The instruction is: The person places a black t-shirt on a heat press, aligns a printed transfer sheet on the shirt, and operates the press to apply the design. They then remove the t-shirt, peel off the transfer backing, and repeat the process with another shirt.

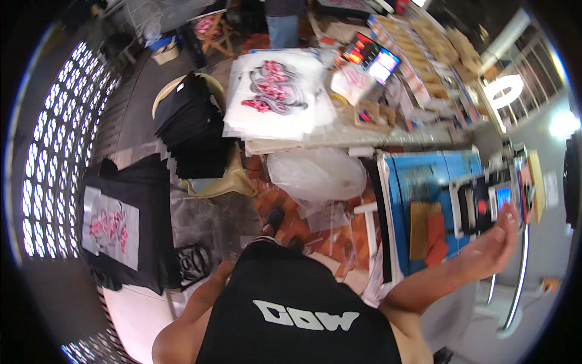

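My right hand (499, 243) is raised at the right, its fingers bunched by the lit display of a control box (482, 210) with a red button. Whether the fingertips touch the panel cannot be told, and no held object shows. The box sits on a blue-topped machine (411, 173); brown cardboard (419, 230) and a red piece (435, 241) lie on its top. My left arm runs down beside my black top, and the left hand is out of view. Left of me, a black garment (150, 191) carries a clear film (111, 227) with a red-and-grey print.
Ahead, a table (291, 146) bears a stack of printed white sheets (277, 123) and lit screens (370, 58). Folded black garments (191, 123) fill a beige plastic chair (227, 182). A clear plastic bag (318, 175) bulges below the table. Someone in jeans (282, 32) stands beyond.
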`<state>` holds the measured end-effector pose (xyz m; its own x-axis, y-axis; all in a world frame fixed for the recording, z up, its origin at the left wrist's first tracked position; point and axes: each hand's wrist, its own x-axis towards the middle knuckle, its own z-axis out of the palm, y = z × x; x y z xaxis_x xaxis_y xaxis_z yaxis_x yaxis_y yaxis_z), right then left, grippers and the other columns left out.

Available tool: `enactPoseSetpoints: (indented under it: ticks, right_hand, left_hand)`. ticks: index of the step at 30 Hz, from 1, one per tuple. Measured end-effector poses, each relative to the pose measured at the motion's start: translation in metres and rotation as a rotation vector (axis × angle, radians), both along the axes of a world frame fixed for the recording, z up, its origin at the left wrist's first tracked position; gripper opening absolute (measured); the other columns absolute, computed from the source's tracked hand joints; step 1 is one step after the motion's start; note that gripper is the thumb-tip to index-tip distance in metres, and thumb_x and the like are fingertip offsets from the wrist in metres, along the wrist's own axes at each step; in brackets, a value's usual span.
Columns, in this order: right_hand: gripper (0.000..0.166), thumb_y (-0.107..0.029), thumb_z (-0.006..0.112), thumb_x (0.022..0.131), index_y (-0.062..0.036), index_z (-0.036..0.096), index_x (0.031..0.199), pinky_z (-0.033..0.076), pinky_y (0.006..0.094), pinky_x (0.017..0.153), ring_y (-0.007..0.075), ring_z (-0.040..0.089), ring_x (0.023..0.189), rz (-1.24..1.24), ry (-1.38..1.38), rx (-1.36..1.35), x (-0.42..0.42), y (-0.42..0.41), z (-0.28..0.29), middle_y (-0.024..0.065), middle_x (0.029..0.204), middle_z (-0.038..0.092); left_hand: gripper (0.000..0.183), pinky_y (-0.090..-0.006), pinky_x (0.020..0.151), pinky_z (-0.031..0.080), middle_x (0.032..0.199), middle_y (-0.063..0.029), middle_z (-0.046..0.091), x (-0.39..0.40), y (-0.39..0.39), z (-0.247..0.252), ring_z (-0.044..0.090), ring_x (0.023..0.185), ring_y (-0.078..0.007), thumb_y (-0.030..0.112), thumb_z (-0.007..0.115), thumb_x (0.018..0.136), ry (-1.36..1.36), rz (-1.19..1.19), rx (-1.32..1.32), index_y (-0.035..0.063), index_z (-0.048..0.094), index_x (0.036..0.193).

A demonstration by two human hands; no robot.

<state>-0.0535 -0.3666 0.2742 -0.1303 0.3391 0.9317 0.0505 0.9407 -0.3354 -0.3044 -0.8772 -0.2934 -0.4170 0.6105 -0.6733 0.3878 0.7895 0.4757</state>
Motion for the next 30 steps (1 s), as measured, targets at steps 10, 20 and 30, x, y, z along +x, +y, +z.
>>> enactPoseSetpoints:
  ticks: [10, 20, 30]
  right_hand:
    - [0.027, -0.023, 0.064, 0.088, -0.0030, 0.064, 0.106, 0.052, 0.0367, 0.060, 0.0255, 0.067, 0.069, 2.903, -0.402, -0.125, -0.103, -0.126, 0.115, 0.0105, 0.074, 0.065]
    - [0.046, -0.028, 0.073, 0.089, -0.0019, 0.064, 0.126, 0.050, 0.0407, 0.096, 0.0278, 0.065, 0.110, 2.424, -0.924, -0.697, -0.155, -0.184, -0.019, 0.0160, 0.118, 0.068]
    - [0.026, -0.023, 0.064, 0.091, -0.0057, 0.072, 0.108, 0.053, 0.0367, 0.084, 0.0227, 0.070, 0.091, 0.579, -1.447, -0.820, -0.126, -0.242, -0.395, 0.0135, 0.094, 0.074]
  left_hand:
    - [0.014, -0.0338, 0.068, 0.054, 0.080, -0.0065, 0.069, -0.086, 0.063, 0.098, 0.068, 0.076, -0.0165, 0.017, 0.062, 0.090, -0.186, 0.565, 0.162, 0.0065, 0.071, 0.093]
    - [0.024, -0.0438, 0.098, 0.047, 0.112, -0.0194, 0.065, -0.190, -0.094, 0.223, 0.061, 0.109, -0.0358, 0.005, 0.065, 0.086, 0.951, 0.667, 0.460, 0.0011, 0.067, 0.109]
    - [0.074, -0.0573, 0.121, 0.009, 0.163, -0.0201, 0.021, -0.200, -0.262, 0.187, 0.013, 0.152, -0.0403, 0.053, 0.038, 0.100, 0.874, 1.077, -0.534, 0.0048, 0.026, 0.156]
